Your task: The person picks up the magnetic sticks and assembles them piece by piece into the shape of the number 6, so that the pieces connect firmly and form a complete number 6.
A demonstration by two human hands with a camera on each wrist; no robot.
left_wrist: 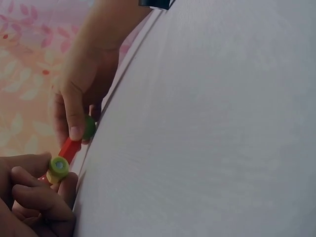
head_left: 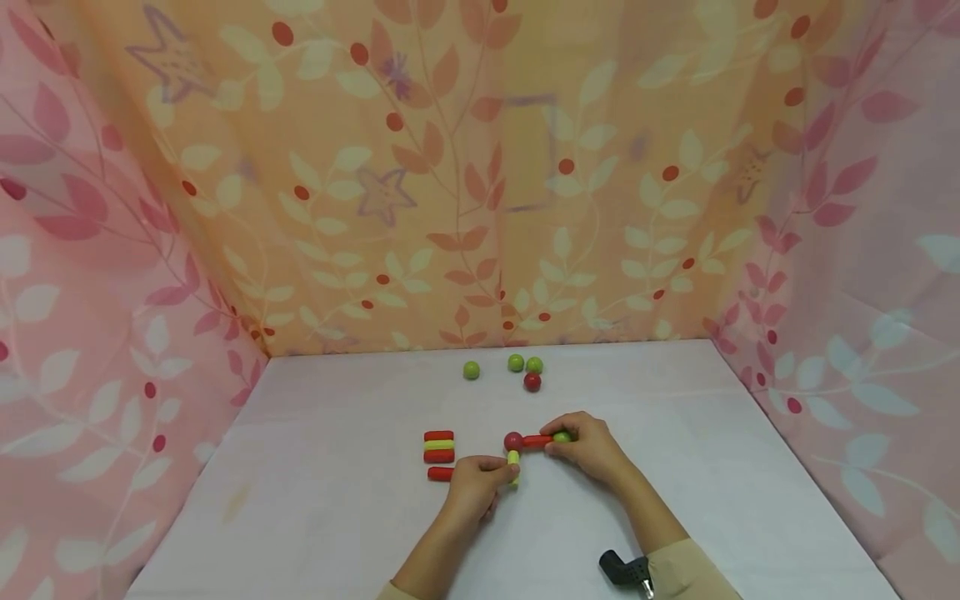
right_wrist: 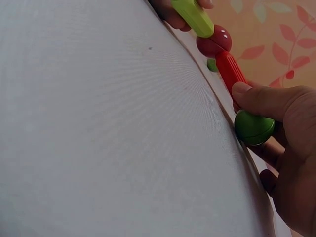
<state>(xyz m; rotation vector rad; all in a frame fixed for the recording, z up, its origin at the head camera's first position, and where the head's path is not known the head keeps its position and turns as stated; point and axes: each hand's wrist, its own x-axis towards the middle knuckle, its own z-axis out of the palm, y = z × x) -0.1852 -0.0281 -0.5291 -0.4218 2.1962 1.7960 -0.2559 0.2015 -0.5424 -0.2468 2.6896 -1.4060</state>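
Note:
In the head view my left hand [head_left: 472,487] pinches a yellow-green magnetic stick [head_left: 513,457] between thumb and fingers. The stick's upper end meets a dark red ball [head_left: 513,442]. From that ball a red magnetic stick [head_left: 535,442] runs right to a green ball [head_left: 562,437]. My right hand [head_left: 591,452] grips the red stick near the green ball; the right wrist view shows the thumb on the red stick [right_wrist: 230,69], with the green ball [right_wrist: 254,127] beside it. A metal disc shows in the free end of the yellow-green stick [left_wrist: 59,165] in the left wrist view.
Left of my hands lie two red sticks with a yellow-green stick [head_left: 438,446] between them, and another red stick [head_left: 440,474] partly behind my left hand. Farther back are three green balls [head_left: 471,370] and a red ball [head_left: 532,382]. Patterned cloth [head_left: 450,167] surrounds the white table [head_left: 337,500].

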